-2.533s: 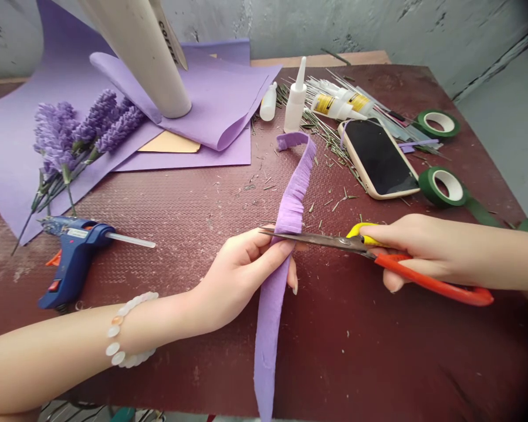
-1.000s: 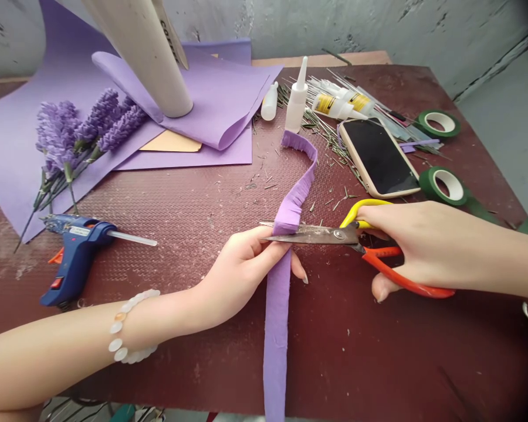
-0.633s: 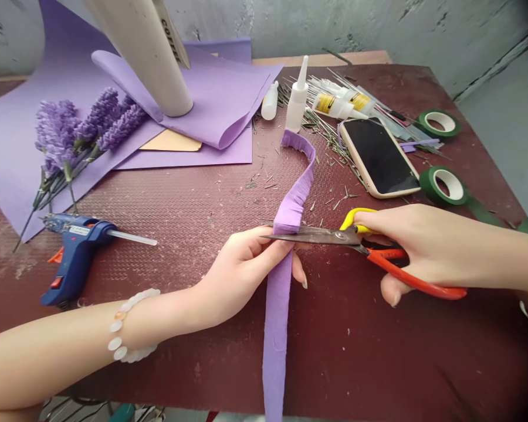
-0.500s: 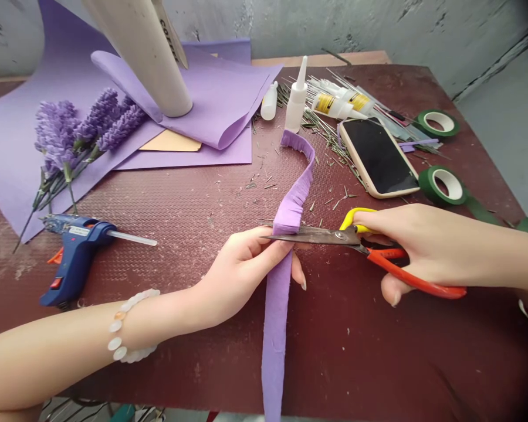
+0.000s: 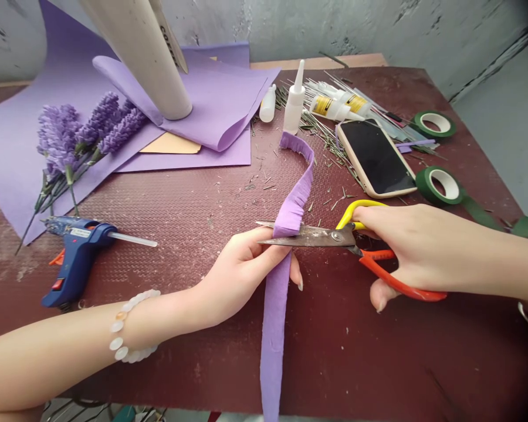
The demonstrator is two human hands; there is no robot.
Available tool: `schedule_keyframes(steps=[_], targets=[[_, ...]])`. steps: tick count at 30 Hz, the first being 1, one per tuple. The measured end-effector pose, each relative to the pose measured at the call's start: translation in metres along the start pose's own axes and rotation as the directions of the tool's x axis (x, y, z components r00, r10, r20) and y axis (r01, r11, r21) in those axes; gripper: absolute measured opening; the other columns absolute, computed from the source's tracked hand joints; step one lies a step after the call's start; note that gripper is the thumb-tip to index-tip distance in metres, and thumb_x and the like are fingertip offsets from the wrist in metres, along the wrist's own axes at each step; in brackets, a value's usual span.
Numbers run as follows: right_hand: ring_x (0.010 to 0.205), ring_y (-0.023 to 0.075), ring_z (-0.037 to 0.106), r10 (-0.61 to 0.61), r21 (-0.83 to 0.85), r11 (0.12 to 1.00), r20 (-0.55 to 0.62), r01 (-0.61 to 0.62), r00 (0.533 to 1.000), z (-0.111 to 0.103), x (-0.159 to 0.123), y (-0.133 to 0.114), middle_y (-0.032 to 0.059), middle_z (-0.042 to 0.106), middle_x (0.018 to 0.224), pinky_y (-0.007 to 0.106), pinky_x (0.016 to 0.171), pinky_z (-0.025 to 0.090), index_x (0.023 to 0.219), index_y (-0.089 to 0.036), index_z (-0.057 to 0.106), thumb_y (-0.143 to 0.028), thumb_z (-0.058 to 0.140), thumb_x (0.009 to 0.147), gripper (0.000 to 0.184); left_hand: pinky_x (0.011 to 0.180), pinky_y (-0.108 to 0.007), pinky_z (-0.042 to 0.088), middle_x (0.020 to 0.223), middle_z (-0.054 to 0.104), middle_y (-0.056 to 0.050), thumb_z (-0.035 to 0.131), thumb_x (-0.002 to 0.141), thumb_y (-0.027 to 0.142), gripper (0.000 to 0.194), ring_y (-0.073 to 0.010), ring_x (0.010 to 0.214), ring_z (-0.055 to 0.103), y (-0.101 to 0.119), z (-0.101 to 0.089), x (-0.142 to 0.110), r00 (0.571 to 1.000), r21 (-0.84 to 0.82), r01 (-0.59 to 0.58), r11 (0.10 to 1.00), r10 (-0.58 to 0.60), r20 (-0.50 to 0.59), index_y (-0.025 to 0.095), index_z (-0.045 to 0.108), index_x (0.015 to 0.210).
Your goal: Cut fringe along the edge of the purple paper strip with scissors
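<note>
A long purple paper strip [image 5: 273, 328] runs from the table's front edge up through the fingers of my left hand [image 5: 237, 269], which pinches it near the middle. Beyond the fingers the strip is finely fringed and curls toward the glue bottle. My right hand [image 5: 409, 246] grips scissors [image 5: 334, 235] with one yellow and one red handle, its fingers through the loops. The blades are slightly parted, one on each side of the strip, just above my left thumb.
At the left lie a blue glue gun [image 5: 77, 252] and purple flower stems [image 5: 88, 135] on purple paper [image 5: 13, 152]. A white cylinder [image 5: 149, 64] stands behind. Toward the right are a glue bottle [image 5: 294, 105], a phone [image 5: 376, 158], and green tape rolls [image 5: 440, 184].
The scissors have shifted slightly left and their blades and handles have spread a little. My right hand moved with them. My left hand still pinches the strip.
</note>
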State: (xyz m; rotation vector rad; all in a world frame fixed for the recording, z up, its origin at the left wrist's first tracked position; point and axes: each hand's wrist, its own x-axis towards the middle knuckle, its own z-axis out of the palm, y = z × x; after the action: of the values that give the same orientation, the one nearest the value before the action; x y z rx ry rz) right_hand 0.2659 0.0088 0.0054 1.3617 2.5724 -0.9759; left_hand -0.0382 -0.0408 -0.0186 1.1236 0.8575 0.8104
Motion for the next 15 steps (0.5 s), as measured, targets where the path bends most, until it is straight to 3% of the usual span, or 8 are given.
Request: schedule_keyframes(steps=[6,12,15], targets=[[0.068,0.0301,0.069,0.046,0.024,0.999,0.027,-0.047,0.999,-0.0003,0.0037,-0.0066,-0.0013,0.073,0.084,0.04,0.06,0.048,0.1,-0.032,0.065,-0.072,0.103,0.067,0.064,0.063,-0.025,0.052,0.07,0.079,-0.003,0.071,0.112,0.032,0.033,-0.0151,0.064,0.066,-0.0006,-0.0024,0.0004,0.998,0.044,0.054,0.998,-0.053,-0.012,0.018,0.075,0.082],[0.061,0.026,0.063,0.062,0.156,0.985,0.12,-0.08,0.991,0.0011,0.005,-0.0061,-0.004,0.068,0.072,0.039,0.058,0.044,0.089,-0.033,0.06,-0.053,0.082,0.092,0.03,0.061,-0.025,0.05,0.068,0.076,-0.003,0.072,0.111,0.035,0.028,-0.0152,0.062,0.063,0.001,-0.0012,0.0005,0.996,0.009,0.091,0.996,-0.091,-0.022,0.017,0.075,0.09],[0.059,0.0256,0.062,0.044,0.181,0.981,0.171,-0.075,0.984,-0.0002,0.0046,-0.0042,-0.0039,0.07,0.071,0.039,0.057,0.043,0.089,-0.032,0.059,-0.053,0.075,0.097,0.027,0.062,-0.024,0.051,0.067,0.076,-0.002,0.072,0.111,0.036,0.025,-0.0153,0.063,0.065,0.0014,-0.0001,0.0002,0.995,-0.01,0.093,0.996,-0.094,-0.02,0.017,0.075,0.094]])
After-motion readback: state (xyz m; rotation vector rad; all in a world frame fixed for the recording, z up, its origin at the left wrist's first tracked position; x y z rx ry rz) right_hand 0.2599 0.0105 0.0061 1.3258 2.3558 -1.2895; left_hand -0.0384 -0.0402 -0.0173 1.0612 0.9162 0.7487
